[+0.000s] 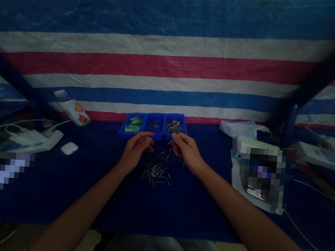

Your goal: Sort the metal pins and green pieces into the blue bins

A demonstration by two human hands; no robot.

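A loose pile of thin metal pins (155, 172) lies on the dark blue table between my forearms. My right hand (185, 150) is closed in a pinch on a thin metal pin (170, 142), close to the front of the right blue bin (185, 130), which holds many small metal pieces. Just left of the pile's top, my left hand (137, 150) has its fingers curled, and whatever they hold, if anything, is too small to make out. The middle blue bin (154, 135) contains a few pins. Green plastic packets (134, 124) fill the left bin.
A labelled bottle (76, 111), a white case (69, 148) and a power strip (41, 142) stand at the left. Plastic packaging (243, 129) and a partly blurred item on a white sheet (236, 178) lie at the right. A striped tarp (161, 66) hangs behind.
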